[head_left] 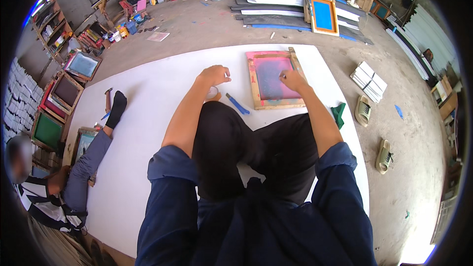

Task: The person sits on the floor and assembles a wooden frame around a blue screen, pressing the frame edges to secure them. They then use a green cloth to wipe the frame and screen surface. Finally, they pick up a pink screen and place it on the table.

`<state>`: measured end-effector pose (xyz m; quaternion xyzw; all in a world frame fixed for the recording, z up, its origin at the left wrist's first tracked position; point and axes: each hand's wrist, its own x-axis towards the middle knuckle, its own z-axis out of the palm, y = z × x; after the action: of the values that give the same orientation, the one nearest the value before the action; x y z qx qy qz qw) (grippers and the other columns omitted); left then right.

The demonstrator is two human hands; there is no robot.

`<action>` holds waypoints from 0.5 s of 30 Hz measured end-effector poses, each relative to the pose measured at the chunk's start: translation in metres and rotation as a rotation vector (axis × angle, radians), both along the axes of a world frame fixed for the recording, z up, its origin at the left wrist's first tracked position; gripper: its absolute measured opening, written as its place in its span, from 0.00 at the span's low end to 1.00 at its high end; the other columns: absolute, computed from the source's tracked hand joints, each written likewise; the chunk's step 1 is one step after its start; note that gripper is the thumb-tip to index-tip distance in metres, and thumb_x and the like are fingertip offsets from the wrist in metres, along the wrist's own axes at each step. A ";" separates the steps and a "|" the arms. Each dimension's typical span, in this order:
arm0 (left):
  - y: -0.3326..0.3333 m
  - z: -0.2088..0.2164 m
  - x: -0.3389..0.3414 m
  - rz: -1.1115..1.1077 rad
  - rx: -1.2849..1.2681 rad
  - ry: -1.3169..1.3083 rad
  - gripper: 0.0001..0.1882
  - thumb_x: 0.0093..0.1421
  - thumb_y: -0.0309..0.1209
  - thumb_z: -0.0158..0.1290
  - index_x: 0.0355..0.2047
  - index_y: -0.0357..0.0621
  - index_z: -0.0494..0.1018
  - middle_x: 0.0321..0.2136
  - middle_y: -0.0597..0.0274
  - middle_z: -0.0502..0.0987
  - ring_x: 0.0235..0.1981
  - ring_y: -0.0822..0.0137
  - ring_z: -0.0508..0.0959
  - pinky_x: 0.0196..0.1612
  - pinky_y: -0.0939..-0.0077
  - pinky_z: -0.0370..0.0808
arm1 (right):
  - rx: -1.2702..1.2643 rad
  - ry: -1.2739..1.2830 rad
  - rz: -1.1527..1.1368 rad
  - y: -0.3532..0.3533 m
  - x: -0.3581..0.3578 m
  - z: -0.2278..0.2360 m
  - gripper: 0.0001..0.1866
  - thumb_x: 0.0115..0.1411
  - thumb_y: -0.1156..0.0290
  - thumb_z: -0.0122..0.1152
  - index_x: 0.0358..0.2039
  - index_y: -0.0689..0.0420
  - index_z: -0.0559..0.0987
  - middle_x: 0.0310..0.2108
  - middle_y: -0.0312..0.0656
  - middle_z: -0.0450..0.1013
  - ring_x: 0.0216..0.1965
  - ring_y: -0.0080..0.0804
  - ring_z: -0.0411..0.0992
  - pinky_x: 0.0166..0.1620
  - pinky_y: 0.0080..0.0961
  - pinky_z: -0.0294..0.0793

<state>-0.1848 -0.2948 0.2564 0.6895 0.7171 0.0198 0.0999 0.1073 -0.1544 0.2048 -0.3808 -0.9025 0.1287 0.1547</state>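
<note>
A wooden screen-printing frame (252, 81) with pinkish-purple mesh lies on the white sheet at the right. My right hand (294, 80) is over its mesh, thumb and fingers drawn together; anything pinched there is too small to make out. To the left of the frame is my left hand (215, 75), its fingers curled in, and whatever they may hold does not show. Just below that hand, by my knee, is a roll of clear tape (213, 92), partly covered by my forearm. A blue-handled cutter (238, 105) lies between the roll and the frame.
A green cloth (338, 115) lies at the sheet's right edge, near a pair of shoes (363, 110). On the left, another person (74, 182) sits beside more printing frames (48, 130), with a hammer (108, 99) close by. Stacked boards (276, 5) stand at the back.
</note>
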 end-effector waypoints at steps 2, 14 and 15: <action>0.007 -0.014 -0.008 -0.019 0.046 -0.021 0.17 0.54 0.43 0.54 0.42 0.49 0.75 0.39 0.55 0.77 0.45 0.57 0.75 0.48 0.63 0.71 | -0.100 0.035 -0.009 0.012 0.001 -0.016 0.14 0.56 0.63 0.53 0.37 0.58 0.78 0.34 0.52 0.75 0.38 0.49 0.74 0.44 0.40 0.71; 0.077 -0.174 -0.023 0.260 0.166 -0.766 0.18 0.56 0.40 0.54 0.41 0.41 0.75 0.37 0.56 0.78 0.39 0.62 0.77 0.43 0.71 0.72 | -0.165 0.086 -0.028 0.013 -0.025 -0.186 0.23 0.56 0.62 0.56 0.49 0.61 0.69 0.45 0.53 0.68 0.48 0.48 0.64 0.52 0.39 0.63; 0.081 -0.188 -0.026 0.331 0.168 -0.848 0.18 0.56 0.40 0.54 0.41 0.41 0.74 0.37 0.56 0.78 0.39 0.64 0.77 0.44 0.72 0.72 | -0.192 0.089 -0.027 0.011 -0.033 -0.194 0.25 0.56 0.61 0.56 0.51 0.62 0.67 0.48 0.53 0.66 0.50 0.49 0.62 0.53 0.40 0.61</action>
<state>-0.2103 -0.2142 0.0687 0.5025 0.7092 0.3739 0.3237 0.0745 -0.1431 0.0112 -0.3999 -0.8730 0.2293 0.1594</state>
